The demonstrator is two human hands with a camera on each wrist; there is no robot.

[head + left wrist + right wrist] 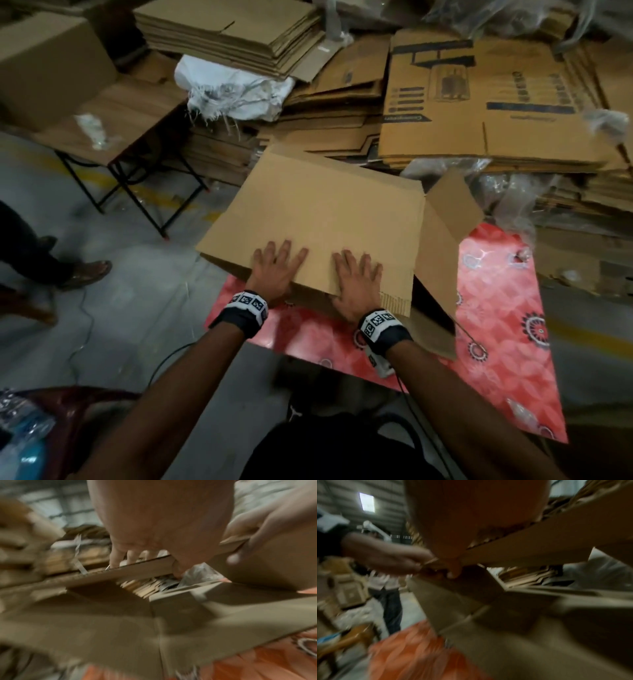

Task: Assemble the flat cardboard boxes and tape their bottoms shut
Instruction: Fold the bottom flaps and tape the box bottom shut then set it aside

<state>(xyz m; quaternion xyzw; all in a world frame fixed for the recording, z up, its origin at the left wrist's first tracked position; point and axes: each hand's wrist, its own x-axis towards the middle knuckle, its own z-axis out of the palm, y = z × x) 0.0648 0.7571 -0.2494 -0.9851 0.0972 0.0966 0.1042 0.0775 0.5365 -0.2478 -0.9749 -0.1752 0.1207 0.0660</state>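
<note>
The cardboard box (325, 219) is lying at the centre of the head view on the red patterned table (496, 329), a side flap (452, 202) standing up at about 2 o'clock from the hands. Both hands are gripping the large flap's near edge, and the step in hand seems to be folding that flap flat to close the bottom. To do it well, both hands should be pressing evenly so the crease is folding straight and the edges are meeting squarely before any tape is going on. The left hand (277, 270) and right hand (356, 277) are lying side by side, palms down, fingers spread on top; both wrist views are showing the thumbs tucked under the edge, pinching it.
</note>
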